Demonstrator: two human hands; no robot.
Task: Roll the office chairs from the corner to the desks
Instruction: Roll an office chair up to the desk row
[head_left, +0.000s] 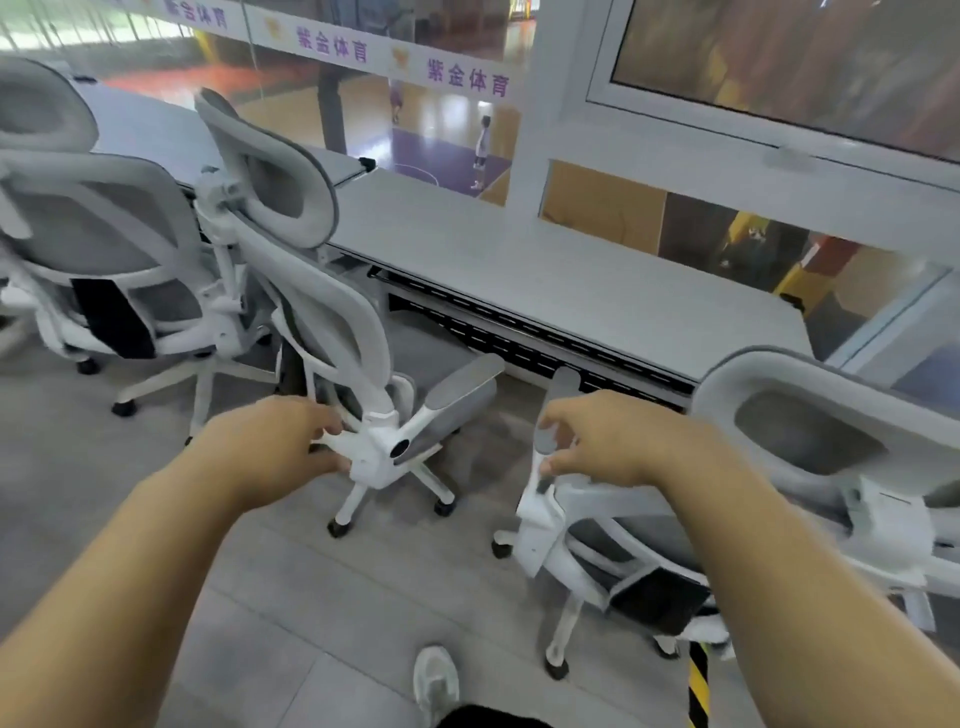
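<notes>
Two bare hands each grasp a grey-mesh, white-framed office chair beside the long grey tabletop (545, 270). Left hand (270, 447) has its grip clenched on the middle chair (332, 317) at its white armrest joint; right hand (597, 441) grasps the right chair (779, 457) by its grey armrest pad. A third chair (98, 228) stands left.

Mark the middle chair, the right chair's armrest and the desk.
middle chair (332, 317), head view, backrest frame.
right chair's armrest (551, 415), head view, grey pad.
desk (545, 270), head view, bare top.
</notes>
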